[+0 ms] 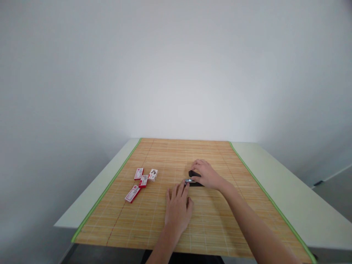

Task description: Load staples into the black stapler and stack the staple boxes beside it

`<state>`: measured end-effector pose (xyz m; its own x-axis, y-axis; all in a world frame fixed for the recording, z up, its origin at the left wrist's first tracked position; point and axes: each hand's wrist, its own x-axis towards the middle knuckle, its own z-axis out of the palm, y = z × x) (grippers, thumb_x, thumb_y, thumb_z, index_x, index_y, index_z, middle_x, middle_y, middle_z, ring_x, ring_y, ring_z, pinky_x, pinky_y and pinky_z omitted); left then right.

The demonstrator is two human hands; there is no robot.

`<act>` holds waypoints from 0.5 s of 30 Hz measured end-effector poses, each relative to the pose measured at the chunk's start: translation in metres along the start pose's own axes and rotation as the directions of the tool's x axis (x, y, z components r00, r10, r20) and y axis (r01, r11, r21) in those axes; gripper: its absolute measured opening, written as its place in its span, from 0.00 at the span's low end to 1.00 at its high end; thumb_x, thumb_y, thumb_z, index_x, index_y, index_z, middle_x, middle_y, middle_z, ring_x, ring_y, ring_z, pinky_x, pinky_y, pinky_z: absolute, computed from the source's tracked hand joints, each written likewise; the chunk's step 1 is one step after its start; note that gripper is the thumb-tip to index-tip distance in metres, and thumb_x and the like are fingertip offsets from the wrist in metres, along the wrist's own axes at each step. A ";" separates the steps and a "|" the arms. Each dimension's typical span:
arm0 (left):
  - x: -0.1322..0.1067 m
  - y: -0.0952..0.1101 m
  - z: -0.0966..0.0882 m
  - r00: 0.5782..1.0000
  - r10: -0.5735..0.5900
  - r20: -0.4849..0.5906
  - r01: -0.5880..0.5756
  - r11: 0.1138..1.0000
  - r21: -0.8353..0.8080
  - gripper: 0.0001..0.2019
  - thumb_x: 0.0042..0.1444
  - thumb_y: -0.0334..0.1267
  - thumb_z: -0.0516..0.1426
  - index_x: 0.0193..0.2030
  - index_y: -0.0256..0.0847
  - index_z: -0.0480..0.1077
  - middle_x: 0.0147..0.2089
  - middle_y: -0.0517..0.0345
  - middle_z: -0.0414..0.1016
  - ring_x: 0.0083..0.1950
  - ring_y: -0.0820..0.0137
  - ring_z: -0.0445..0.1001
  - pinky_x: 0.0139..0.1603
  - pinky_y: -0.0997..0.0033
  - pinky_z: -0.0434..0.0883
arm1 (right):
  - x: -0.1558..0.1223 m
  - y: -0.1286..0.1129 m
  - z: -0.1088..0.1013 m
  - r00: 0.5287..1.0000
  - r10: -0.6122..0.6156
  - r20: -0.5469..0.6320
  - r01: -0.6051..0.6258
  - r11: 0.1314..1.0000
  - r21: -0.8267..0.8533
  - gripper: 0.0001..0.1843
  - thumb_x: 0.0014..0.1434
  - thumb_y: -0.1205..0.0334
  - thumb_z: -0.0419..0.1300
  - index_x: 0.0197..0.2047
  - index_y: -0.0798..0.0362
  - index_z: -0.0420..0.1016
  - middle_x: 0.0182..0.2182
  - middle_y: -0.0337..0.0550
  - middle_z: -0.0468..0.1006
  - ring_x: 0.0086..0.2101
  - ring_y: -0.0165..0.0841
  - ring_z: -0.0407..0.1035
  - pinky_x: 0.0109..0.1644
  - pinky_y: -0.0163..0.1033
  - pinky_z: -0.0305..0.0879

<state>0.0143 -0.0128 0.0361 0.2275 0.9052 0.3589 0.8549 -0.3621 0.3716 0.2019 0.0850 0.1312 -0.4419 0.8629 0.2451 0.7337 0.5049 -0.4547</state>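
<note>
Right hand (206, 175) grips the opened black stapler (194, 173); left hand (177, 212), fingers loosely spread, reaches its silver metal track's (189, 180) left end: mechanism work, seemingly, calling next for steadiness!

Plain room: white wall (181, 73), table (255, 161).

Under the right hand (205, 173), the stapler (194, 173) has a dark, matt, plastic-looking body, while its metal strip (189, 180), at the left hand's (178, 209) fingertips, is smooth and glossy silver. Left of the left hand, the small boxes (133, 193) look like smooth printed card. Beneath both hands the mat (154, 223) is ribbed, slatted bamboo or wood, its green edging (111, 183) resembling cloth. Outward of the hands, the bench (261, 172) is smooth; beyond them the wall (176, 73) is plain and matt.
</note>
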 end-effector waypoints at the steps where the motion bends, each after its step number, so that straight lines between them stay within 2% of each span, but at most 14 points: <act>1: 0.000 0.000 0.000 1.000 -0.004 -0.003 0.004 1.000 -0.002 0.30 0.67 0.35 0.50 0.75 0.56 0.56 0.75 0.56 0.62 0.74 0.51 0.57 0.74 0.31 0.50 | -0.003 0.004 -0.011 1.000 -0.004 -0.010 0.004 1.000 0.000 0.13 0.54 0.63 0.71 0.44 0.48 0.80 0.50 0.45 0.77 0.54 0.43 0.69 0.63 0.49 0.60; 5: 0.001 0.001 0.001 1.000 -0.016 -0.002 0.016 1.000 -0.009 0.30 0.67 0.35 0.50 0.75 0.57 0.56 0.75 0.57 0.61 0.74 0.52 0.58 0.74 0.29 0.48 | -0.035 0.035 -0.046 0.996 0.016 -0.087 -0.015 1.000 0.013 0.15 0.61 0.60 0.64 0.52 0.46 0.78 0.54 0.47 0.76 0.57 0.43 0.69 0.65 0.50 0.61; 8: 0.001 0.001 0.001 1.000 -0.022 -0.003 0.022 1.000 -0.012 0.30 0.67 0.35 0.50 0.75 0.58 0.55 0.76 0.58 0.60 0.74 0.51 0.58 0.74 0.26 0.46 | -0.069 0.069 -0.053 0.987 0.084 -0.136 -0.079 0.996 0.039 0.16 0.63 0.53 0.62 0.53 0.45 0.77 0.56 0.48 0.76 0.59 0.43 0.68 0.67 0.51 0.62; 12: 0.001 0.000 0.003 1.000 -0.020 -0.014 0.020 1.000 -0.006 0.31 0.66 0.35 0.51 0.75 0.59 0.55 0.75 0.58 0.61 0.74 0.49 0.57 0.74 0.24 0.43 | -0.106 0.107 -0.032 0.960 0.239 -0.147 -0.210 0.959 0.191 0.22 0.62 0.42 0.61 0.53 0.44 0.79 0.60 0.48 0.76 0.62 0.45 0.68 0.70 0.54 0.60; 15: 0.001 -0.002 0.003 1.000 -0.023 -0.018 0.023 1.000 0.000 0.31 0.67 0.36 0.51 0.76 0.58 0.54 0.75 0.57 0.61 0.75 0.49 0.56 0.74 0.24 0.42 | -0.121 0.117 -0.006 0.934 0.332 -0.132 -0.265 0.892 0.367 0.28 0.62 0.38 0.61 0.58 0.46 0.76 0.60 0.51 0.76 0.63 0.47 0.67 0.71 0.57 0.59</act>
<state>0.0145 -0.0108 0.0328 0.1992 0.9094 0.3652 0.8601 -0.3408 0.3796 0.3447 0.0402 0.0537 -0.1017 0.9763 0.1910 0.5820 0.2141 -0.7845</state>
